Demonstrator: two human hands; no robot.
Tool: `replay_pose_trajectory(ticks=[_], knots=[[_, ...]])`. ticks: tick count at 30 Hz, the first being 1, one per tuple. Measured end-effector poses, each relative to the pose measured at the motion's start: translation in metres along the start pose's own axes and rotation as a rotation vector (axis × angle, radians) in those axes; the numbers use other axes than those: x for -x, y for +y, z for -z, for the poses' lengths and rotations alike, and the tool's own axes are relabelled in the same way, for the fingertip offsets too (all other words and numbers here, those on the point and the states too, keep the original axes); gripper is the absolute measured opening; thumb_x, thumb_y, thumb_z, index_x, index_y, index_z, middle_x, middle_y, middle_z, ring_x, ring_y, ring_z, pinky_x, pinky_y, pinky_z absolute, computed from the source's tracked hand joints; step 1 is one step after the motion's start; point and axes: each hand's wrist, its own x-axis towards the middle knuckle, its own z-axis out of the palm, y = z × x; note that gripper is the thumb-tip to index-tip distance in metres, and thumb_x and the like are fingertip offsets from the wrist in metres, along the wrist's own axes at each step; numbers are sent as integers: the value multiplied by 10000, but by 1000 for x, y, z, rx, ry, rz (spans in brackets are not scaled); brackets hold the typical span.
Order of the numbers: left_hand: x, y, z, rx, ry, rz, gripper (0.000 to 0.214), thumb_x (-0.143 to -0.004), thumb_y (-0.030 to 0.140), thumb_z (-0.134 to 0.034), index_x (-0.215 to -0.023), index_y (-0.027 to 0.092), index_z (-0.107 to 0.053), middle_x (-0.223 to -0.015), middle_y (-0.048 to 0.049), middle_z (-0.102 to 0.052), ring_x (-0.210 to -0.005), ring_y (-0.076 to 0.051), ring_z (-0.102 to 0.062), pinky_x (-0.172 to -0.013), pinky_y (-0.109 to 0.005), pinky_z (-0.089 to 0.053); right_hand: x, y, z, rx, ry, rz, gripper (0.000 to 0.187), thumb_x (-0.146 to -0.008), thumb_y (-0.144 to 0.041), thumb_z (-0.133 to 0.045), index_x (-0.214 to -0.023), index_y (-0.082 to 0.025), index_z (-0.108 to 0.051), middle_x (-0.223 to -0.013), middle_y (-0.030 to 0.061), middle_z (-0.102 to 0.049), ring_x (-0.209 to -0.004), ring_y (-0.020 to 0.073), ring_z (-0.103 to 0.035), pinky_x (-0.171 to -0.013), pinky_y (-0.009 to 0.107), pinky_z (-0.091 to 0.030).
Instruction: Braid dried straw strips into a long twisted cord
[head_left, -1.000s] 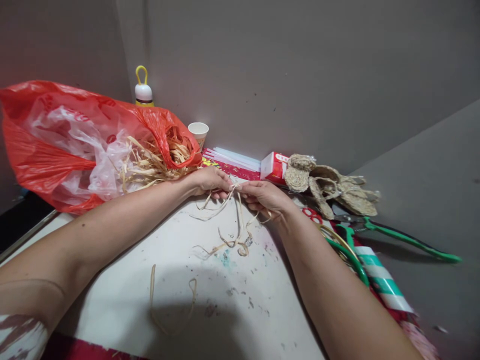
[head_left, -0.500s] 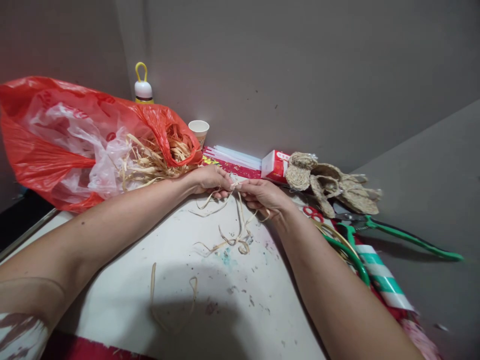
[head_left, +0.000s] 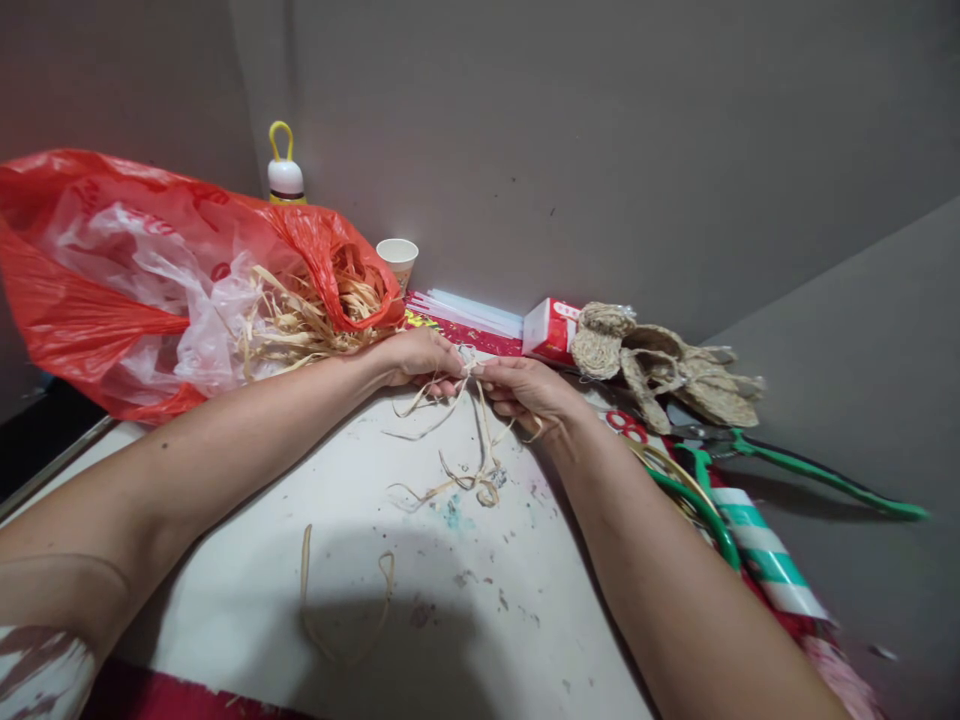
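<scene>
Thin, pale dried straw strips (head_left: 482, 425) hang from between my hands and trail onto the white tabletop. My left hand (head_left: 426, 358) pinches them from one side, thumb and finger closed. Facing it almost tip to tip, my right hand (head_left: 529, 392) pinches the same strips, its other fingers curled under. Where the strips cross at the fingertips, I cannot make out the detail. A loose strip (head_left: 305, 565) lies nearer to me on the table (head_left: 247, 600).
At the left, a red plastic bag (head_left: 82, 300) spills straw (head_left: 300, 320). Behind are a paper cup (head_left: 397, 258), a bottle (head_left: 286, 178), glue sticks (head_left: 469, 315) and a red-white box (head_left: 551, 330). Woven fibre pieces (head_left: 660, 360), red-handled scissors (head_left: 626, 427) and green-handled shears (head_left: 825, 474) lie right.
Both hands stay nearly where they were, still pinching the strips. The hanging ends have shifted very slightly.
</scene>
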Motion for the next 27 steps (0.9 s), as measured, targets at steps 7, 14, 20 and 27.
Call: replay_pose_trajectory(ticks=[7, 14, 20, 27], knots=[[-2, -1, 1, -22, -21, -14, 119, -707, 65, -579, -592, 98, -578, -533, -36, -609, -431, -74, -528, -417, -189, -378, 1, 0, 1, -3, 4, -18, 237, -607, -148, -684, -533, -158, -459, -402, -74, -376, -316, -1, -241, -299, 134, -132], [1, 4, 1, -120, 50, -10, 156, -705, 61, -550, -565, 129, -547, -414, 44, -456, -306, -19, -280, -345, -191, -142, 3, 2, -2, 114, 42, 52, 256, -617, -215, -698, -555, -168, -454, -381, -93, -342, -317, 5, -232, -306, 136, -124], [0, 4, 1, -109, 101, -52, 202, -696, 124, -605, -520, 140, -509, -398, 69, -349, -326, -21, -230, -355, -210, -140, 4, 3, -6, 162, 66, 143, 260, -606, -298, -713, -628, -178, -484, -389, -107, -349, -315, 16, -236, -314, 154, -121], [-3, -1, 0, -120, 91, -50, 162, -719, 137, -601, -569, 124, -541, -477, 14, -535, -312, -26, -319, -364, -216, -204, 3, 6, -9, 216, 114, 168, 278, -559, -316, -736, -625, -172, -507, -388, -105, -373, -316, 18, -229, -317, 164, -132]])
